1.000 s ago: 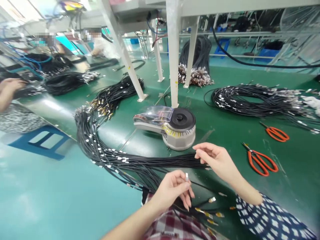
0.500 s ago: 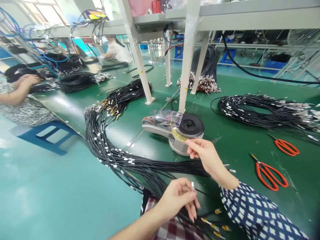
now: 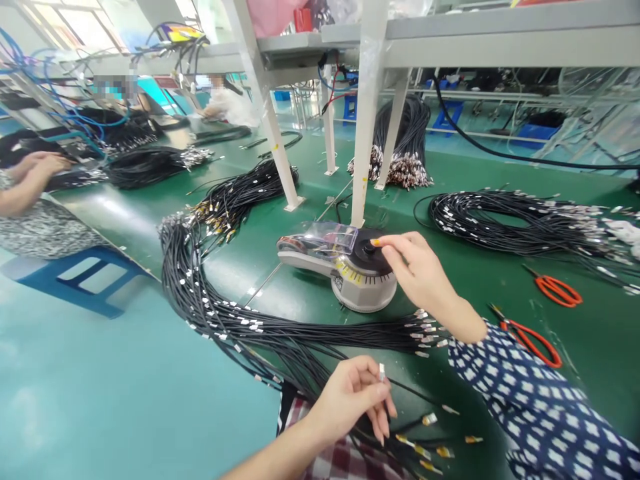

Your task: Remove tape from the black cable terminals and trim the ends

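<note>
My left hand (image 3: 357,397) is closed around a black cable, whose silver-white connector end (image 3: 382,371) sticks up past the thumb and fingers. My right hand (image 3: 423,277) reaches over the black disc (image 3: 361,259) of a grey tape dispenser (image 3: 364,295). At its index fingertip shows a small piece of yellow tape (image 3: 375,243), close to the disc's knob. Short yellow strips (image 3: 350,271) line the dispenser's edge. Below my left hand, several cable ends with yellow tape (image 3: 423,451) fan out over my lap. A long black cable bundle (image 3: 320,331) with white labels lies in front of the dispenser.
Two orange-handled tools (image 3: 535,343) (image 3: 559,291) lie at the right. A coiled cable bundle (image 3: 500,230) rests behind them. White shelf legs (image 3: 361,147) stand behind the dispenser. At the left a co-worker's hands (image 3: 43,163) handle cables near a blue stool (image 3: 80,277).
My right hand has moved from the dispenser's front edge up over its black disc, with yellow tape now visible at the fingertip. My left hand stays put with the cable. The view has shifted slightly.
</note>
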`<state>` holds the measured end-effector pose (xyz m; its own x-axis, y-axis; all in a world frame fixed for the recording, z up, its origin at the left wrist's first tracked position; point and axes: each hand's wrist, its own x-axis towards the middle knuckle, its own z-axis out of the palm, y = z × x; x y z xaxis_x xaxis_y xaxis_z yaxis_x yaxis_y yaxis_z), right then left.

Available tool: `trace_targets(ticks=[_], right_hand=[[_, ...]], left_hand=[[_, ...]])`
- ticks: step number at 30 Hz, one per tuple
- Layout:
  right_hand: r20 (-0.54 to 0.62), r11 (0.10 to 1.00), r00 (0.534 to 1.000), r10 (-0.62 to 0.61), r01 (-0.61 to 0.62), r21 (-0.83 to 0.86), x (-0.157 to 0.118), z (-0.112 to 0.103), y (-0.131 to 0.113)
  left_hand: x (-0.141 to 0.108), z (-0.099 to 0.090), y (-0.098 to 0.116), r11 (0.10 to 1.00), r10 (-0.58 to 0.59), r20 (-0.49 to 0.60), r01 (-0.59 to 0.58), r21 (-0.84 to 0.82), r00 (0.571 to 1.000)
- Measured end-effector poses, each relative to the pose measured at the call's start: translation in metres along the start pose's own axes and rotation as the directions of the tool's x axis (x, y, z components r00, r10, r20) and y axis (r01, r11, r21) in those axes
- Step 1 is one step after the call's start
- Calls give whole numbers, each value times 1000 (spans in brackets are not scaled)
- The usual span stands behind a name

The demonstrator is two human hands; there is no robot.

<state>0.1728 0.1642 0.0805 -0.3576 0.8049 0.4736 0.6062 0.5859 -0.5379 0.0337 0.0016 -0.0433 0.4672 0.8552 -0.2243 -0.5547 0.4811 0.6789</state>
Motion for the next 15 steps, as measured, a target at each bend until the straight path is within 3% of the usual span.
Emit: trace_targets(ticks=[2, 4, 7, 9, 10, 12, 14, 15], right_hand=[[45, 986, 998, -40, 46, -161, 9, 6, 1], [75, 974, 996, -50, 65, -217, 11, 7, -3], [37, 999, 999, -37, 37, -10, -4, -3, -11], [87, 967, 994, 67, -86, 238, -23, -17, -14], [203, 910, 971, 123, -192, 367, -34, -24, -16], [501, 769, 852, 153, -421, 482, -57, -36, -18], [672, 688, 720, 170, -576, 442, -77, -43, -21], [705, 680, 681, 197, -613, 402, -85, -45, -22]], left_hand=[[-1, 1, 0, 1000, 3, -12, -2, 21, 1000], [-3, 1, 2, 999, 8, -19, -8, 38, 1000], [-6, 2, 8, 998, 35, -30, -33, 60, 999], [-8, 4, 14, 995, 59, -45, -55, 81, 997], [-9, 6, 19, 993, 67, -56, -61, 97, 996], [-11, 12, 28, 988, 79, -86, -67, 140, 993], [-12, 18, 37, 978, 85, -131, -57, 200, 988], [-12, 21, 41, 971, 78, -151, -41, 234, 985]])
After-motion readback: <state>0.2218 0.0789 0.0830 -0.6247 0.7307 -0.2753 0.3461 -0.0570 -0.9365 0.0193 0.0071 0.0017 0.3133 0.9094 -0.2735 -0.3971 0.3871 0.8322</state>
